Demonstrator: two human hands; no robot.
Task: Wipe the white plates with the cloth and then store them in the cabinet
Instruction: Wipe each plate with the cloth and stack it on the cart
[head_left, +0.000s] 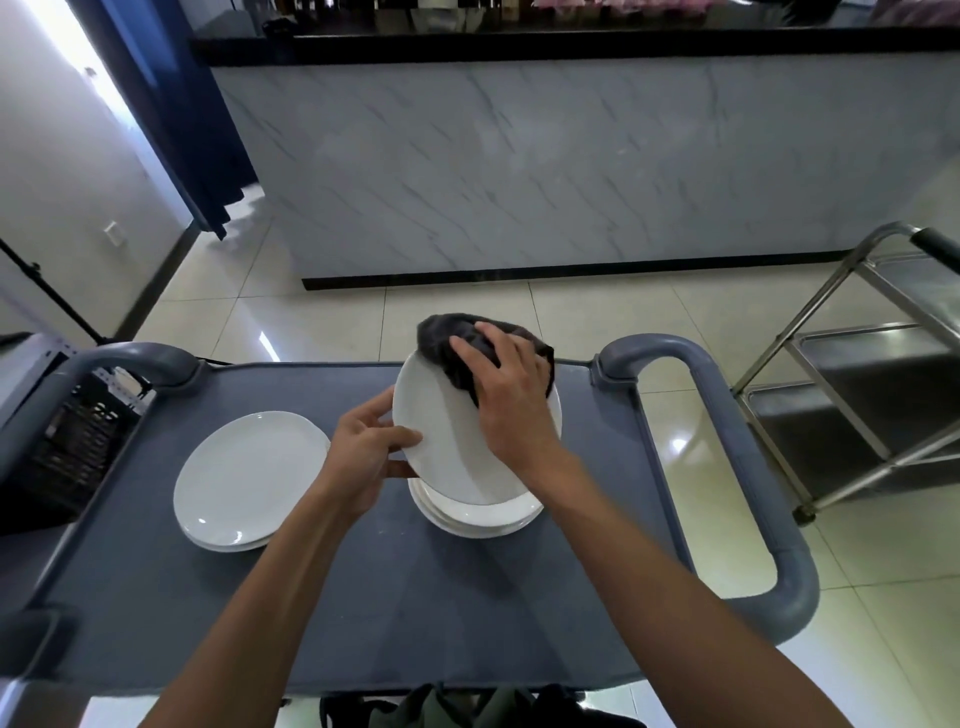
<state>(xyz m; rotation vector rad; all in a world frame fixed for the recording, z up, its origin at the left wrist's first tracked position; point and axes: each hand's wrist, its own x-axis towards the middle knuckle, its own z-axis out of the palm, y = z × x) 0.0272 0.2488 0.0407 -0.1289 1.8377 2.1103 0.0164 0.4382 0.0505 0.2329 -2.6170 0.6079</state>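
My left hand (369, 447) grips the left rim of a white plate (447, 447), thumb on its face, and holds it tilted above a stack of white plates (483, 517) on the grey cart top. My right hand (506, 387) presses a dark grey cloth (452, 348) against the plate's upper part, fingers spread over the cloth. A second stack of two or more white plates (249, 480) lies flat on the cart to the left.
The grey cart (363, 597) has rounded handles at its left (130, 358) and right (727, 467). A steel trolley (857, 405) stands at the right. A marble-fronted counter (571, 166) faces me across the tiled floor. A black crate (72, 441) sits at the left.
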